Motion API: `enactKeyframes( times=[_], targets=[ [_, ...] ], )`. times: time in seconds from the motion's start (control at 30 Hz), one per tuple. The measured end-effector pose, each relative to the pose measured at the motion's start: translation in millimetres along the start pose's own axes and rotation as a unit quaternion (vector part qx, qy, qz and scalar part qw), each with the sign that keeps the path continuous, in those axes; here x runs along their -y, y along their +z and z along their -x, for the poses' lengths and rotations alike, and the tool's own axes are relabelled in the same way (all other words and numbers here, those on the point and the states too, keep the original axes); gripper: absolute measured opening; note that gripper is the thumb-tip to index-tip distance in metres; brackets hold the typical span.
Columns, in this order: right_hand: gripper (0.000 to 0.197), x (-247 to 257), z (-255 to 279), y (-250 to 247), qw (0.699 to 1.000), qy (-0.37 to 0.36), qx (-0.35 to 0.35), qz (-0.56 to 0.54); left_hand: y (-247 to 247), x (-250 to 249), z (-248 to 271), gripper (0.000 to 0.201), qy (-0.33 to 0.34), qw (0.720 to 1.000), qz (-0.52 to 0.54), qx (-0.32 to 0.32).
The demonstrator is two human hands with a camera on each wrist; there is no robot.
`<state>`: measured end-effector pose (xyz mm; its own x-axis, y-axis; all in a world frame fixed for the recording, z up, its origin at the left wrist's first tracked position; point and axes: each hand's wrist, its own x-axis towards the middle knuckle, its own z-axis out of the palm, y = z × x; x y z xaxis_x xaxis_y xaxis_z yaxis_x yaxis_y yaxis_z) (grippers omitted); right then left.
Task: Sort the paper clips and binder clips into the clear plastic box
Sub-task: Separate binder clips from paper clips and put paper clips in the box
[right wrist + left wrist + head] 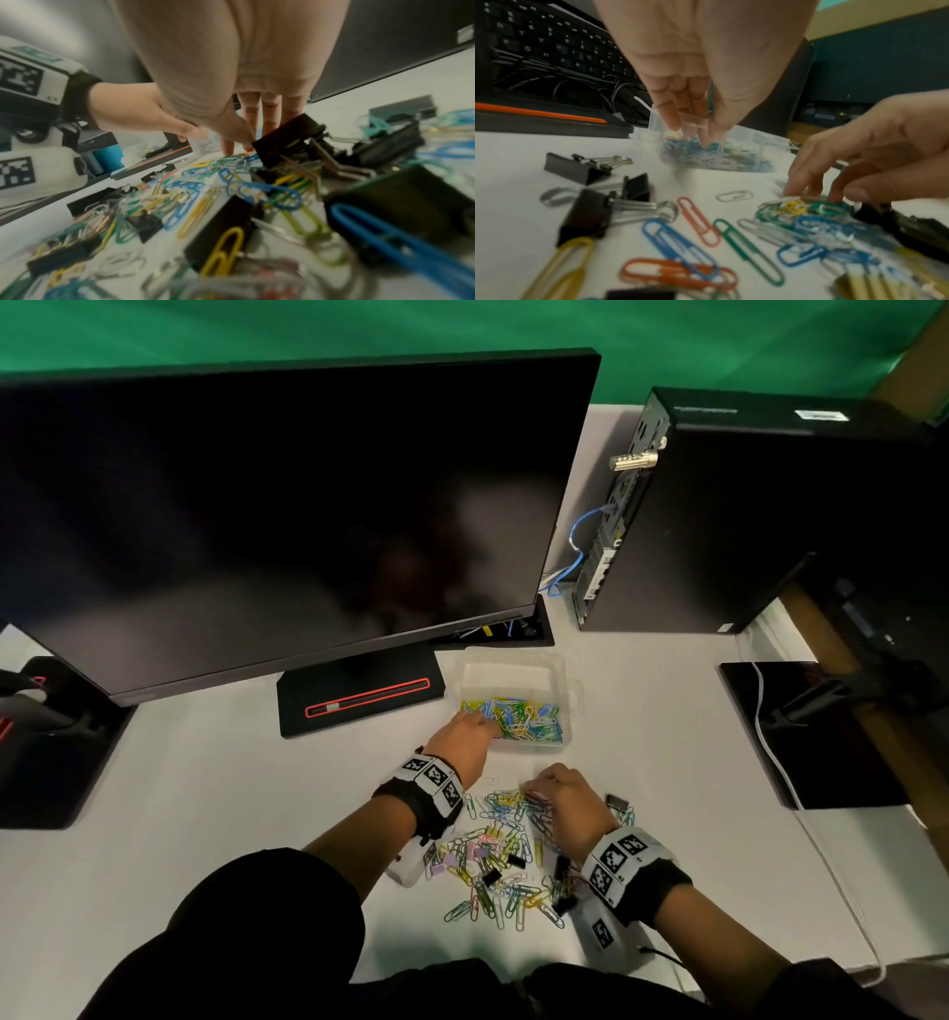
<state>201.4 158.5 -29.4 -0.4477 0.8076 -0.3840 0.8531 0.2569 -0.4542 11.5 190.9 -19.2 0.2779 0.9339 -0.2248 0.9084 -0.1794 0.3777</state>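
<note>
Paper clips (500,855) are lying heaped on the bench (205,788) just nearer the person than the clear plastic box (513,706), too many to count, with several black binder clips (577,169) among them. The right hand (562,801) is pressing curled fingers onto the heap; the left hand (462,737), fingers together, is reaching into the box's near compartment, contents unclear.

Left hand (462,734) is extended forward, fingers (670,113) pointed down. Right hand (565,796) is held lower, fingers (800,182) curled downward.
</note>
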Motion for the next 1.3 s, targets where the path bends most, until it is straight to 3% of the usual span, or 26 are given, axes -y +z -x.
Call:
enactKeyframes(
  times=[0.13, 0.3, 0.33, 0.43, 0.53, 0.63, 0.73, 0.93, 1.13, 1.3],
  targets=[
    [0.064, -14.7, 9.6, -1.3, 0.998, 0.019, -0.044, -0.029, -1.4, -3.8, 9.2, 0.038, -0.004, 0.998, 0.064, 0.013],
    [0.059, -22.2, 11.5, -4.8, 0.997, 0.020, -0.066, -0.035, 0.9, -13.7, 31.0, 0.020, 0.025, 0.992, 0.069, -0.104],
    [0.057, -20.6, 10.2, -6.0, 0.998, 0.014, -0.059, -0.033, 2.1, -15.5, 35.3, 0.020, 0.019, 0.992, 0.076, -0.096],
    [0.054, -8.2, 6.1, -11.0, 1.000, -0.023, -0.007, -0.017, 8.0, -18.6, 44.9, 0.027, -0.012, 0.997, 0.079, 0.007],
    [0.067, 2.2, 1.0, -14.4, 0.996, -0.051, 0.064, 0.025, 17.4, -19.5, 48.2, 0.034, -0.015, 0.996, 0.046, 0.078],
    [0.090, 10.3, -0.5, -19.9, 0.982, -0.045, 0.141, 0.120, 22.6, -22.4, 52.6, 0.029, -0.006, 0.993, 0.069, 0.100],
    [0.099, 12.4, 2.7, -18.0, 0.975, -0.052, 0.151, 0.157, 23.4, -23.8, 56.3, 0.017, -0.002, 0.991, 0.099, 0.089],
    [0.068, 4.8, 4.5, -4.9, 0.993, -0.074, 0.080, 0.053, 21.2, -20.0, 60.3, 0.012, -0.026, 0.987, 0.144, 0.069],
    [0.038, -4.9, 4.6, -5.8, 0.998, -0.039, 0.054, -0.017, 10.7, -4.0, 71.6, 0.013, -0.074, 0.974, 0.213, -0.020],
    [0.012, -4.6, 3.6, -8.6, 0.999, -0.016, 0.018, -0.048, 4.5, 24.0, 87.2, 0.008, -0.131, 0.963, 0.232, -0.044]
  ],
)
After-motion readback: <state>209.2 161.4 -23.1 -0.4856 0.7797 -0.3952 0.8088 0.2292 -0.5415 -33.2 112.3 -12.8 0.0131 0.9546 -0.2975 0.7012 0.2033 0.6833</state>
